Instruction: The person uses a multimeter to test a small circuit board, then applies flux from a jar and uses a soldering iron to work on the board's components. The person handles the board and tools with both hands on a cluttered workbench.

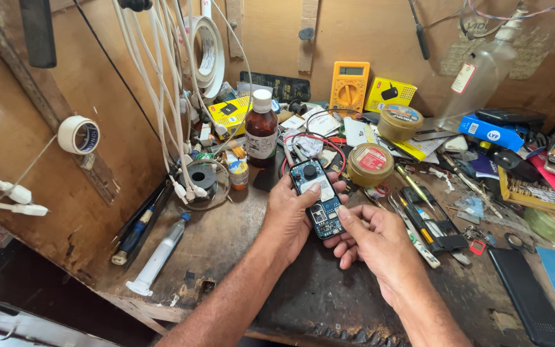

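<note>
An opened small phone (316,196) with a bare circuit board and a round black part at its top lies across my left hand (291,215), thumb pressed on its middle. My right hand (370,238) sits just right of it, thumb resting on the board's lower end, fingers curled under. Both hands hover over a worn dark wooden bench (239,257).
Around are a brown bottle (261,128), a yellow multimeter (349,87), two round tins (370,164), red and black leads, tweezers and screwdrivers (419,215), a black phone (529,295), a syringe (157,257), hanging white cables (162,83), tape rolls and boxes.
</note>
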